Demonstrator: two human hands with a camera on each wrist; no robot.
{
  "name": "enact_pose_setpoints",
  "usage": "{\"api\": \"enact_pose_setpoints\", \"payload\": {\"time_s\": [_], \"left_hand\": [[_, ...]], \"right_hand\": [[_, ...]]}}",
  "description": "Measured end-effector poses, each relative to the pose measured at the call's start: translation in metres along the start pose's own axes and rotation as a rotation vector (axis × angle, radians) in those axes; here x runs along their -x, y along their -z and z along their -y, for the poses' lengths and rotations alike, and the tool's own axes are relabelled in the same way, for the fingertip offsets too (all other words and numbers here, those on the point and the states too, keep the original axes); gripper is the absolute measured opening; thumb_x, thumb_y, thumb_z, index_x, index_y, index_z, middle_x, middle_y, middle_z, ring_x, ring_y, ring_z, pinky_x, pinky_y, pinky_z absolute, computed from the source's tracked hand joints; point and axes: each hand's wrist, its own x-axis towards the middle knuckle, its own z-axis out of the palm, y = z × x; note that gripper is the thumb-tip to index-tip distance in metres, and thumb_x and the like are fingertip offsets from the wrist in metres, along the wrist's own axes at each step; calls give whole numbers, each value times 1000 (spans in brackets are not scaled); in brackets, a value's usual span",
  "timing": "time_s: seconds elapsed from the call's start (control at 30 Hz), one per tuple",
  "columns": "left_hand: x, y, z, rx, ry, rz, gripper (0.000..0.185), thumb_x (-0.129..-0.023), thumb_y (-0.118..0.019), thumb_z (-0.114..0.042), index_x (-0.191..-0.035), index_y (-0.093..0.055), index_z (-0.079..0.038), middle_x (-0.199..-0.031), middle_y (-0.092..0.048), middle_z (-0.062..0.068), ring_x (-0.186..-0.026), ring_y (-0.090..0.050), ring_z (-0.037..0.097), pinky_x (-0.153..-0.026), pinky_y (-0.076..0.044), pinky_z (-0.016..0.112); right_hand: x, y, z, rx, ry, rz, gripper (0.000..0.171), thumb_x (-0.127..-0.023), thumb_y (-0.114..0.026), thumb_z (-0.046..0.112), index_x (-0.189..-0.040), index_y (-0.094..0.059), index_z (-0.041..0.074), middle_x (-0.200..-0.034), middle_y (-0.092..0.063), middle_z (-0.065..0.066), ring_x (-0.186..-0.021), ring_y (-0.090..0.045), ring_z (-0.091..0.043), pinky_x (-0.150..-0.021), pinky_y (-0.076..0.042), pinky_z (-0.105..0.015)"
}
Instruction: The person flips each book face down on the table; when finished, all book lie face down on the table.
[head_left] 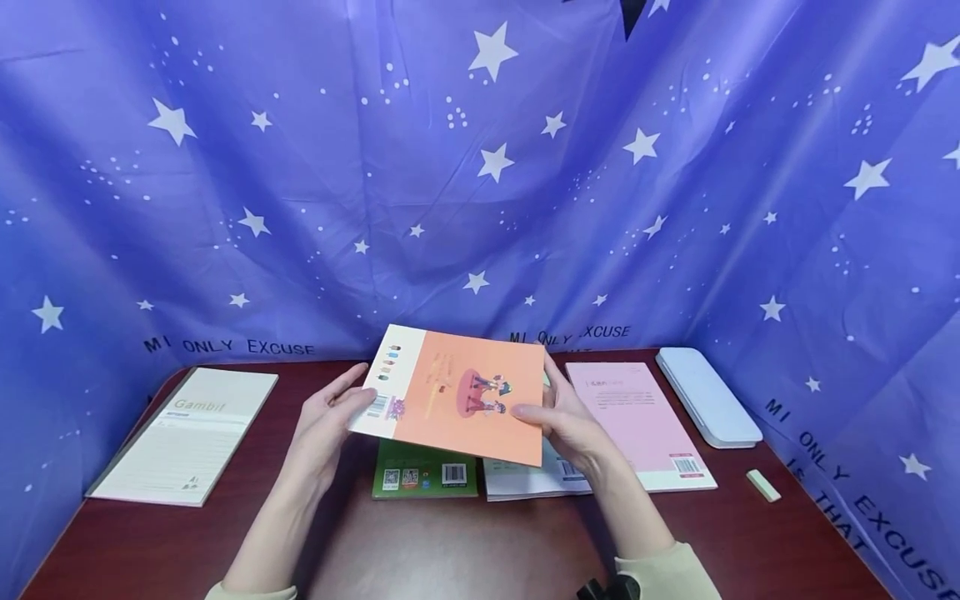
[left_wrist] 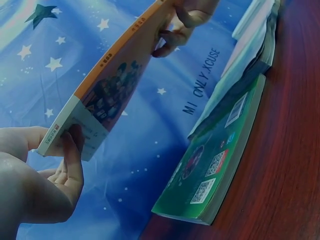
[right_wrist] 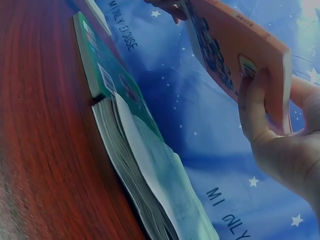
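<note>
An orange book (head_left: 442, 375) with a white strip and a barcode at its left end is held up above the table by both hands. My left hand (head_left: 326, 425) pinches the white end, thumb on the upper face and fingers beneath. At the opposite end my right hand (head_left: 566, 417) grips the orange edge, its thumb over the printed cartoon figures. In the left wrist view the book's spine (left_wrist: 112, 50) faces up and a picture shows on its underside. Below it lie a green book (head_left: 425, 475) and a pale, thick-paged book (head_left: 525, 479), both partly covered.
A cream notebook (head_left: 191, 433) lies at the table's left. To the right are a pink book (head_left: 637, 425), a light blue case (head_left: 708, 396) and a small pale green eraser-like block (head_left: 763, 485). A blue star-printed curtain (head_left: 420, 167) hangs behind the dark red table (head_left: 450, 558).
</note>
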Motion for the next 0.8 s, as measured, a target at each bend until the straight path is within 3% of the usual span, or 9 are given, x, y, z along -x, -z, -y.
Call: {"api": "enact_pose_setpoints", "payload": {"time_s": [0.23, 0.37, 0.47, 0.63, 0.73, 0.8], "left_hand": [[3, 10, -1, -20, 8, 14, 62, -99, -65, -14, -156, -41, -9, -101, -71, -11, -89, -70, 2, -76, -58, 18], [5, 19, -4, -35, 9, 32, 64, -101, -62, -16, -159, -37, -7, -110, -71, -7, -93, -70, 1, -78, -59, 19], [8, 28, -5, -37, 10, 47, 63, -102, -60, -20, -159, -36, -7, -113, -71, -6, -94, -70, 3, -78, -60, 22], [14, 44, -2, -20, 15, 82, 61, -103, -58, -22, -158, -36, -6, -103, -74, -12, -92, -71, 6, -76, -61, 26], [17, 54, 2, -19, 10, 72, 57, -104, -59, -22, -155, -37, -9, -102, -73, -13, -92, -71, 7, -76, -61, 28], [19, 61, 2, -23, 7, 59, 55, -104, -59, -24, -152, -38, -11, -102, -73, -13, -92, -71, 7, -76, -61, 28]], "right_hand": [[-8, -9, -9, 18, -33, -135, 93, -90, -63, -8, -165, -15, 19, -154, -46, -21, -105, -74, -17, -83, -65, -35], [-13, -16, -6, 45, -49, -145, 87, -93, -65, -4, -164, -20, 16, -156, -43, -22, -109, -72, -18, -85, -65, -35], [-15, -23, -3, 93, -67, -91, 86, -96, -65, 4, -165, -17, 21, -151, -51, -24, -105, -74, -19, -83, -65, -37], [-22, -33, -4, 123, -111, 56, 88, -100, -63, 8, -166, -10, 34, -124, -73, -19, -90, -78, -22, -76, -66, -40], [-28, -39, -7, 99, -146, 153, 96, -97, -65, 3, -164, -7, 40, -118, -76, -17, -89, -79, -25, -77, -66, -41], [-33, -43, -8, 93, -170, 208, 103, -94, -68, 0, -163, -5, 44, -120, -74, -20, -86, -79, -27, -69, -66, -40]]}}
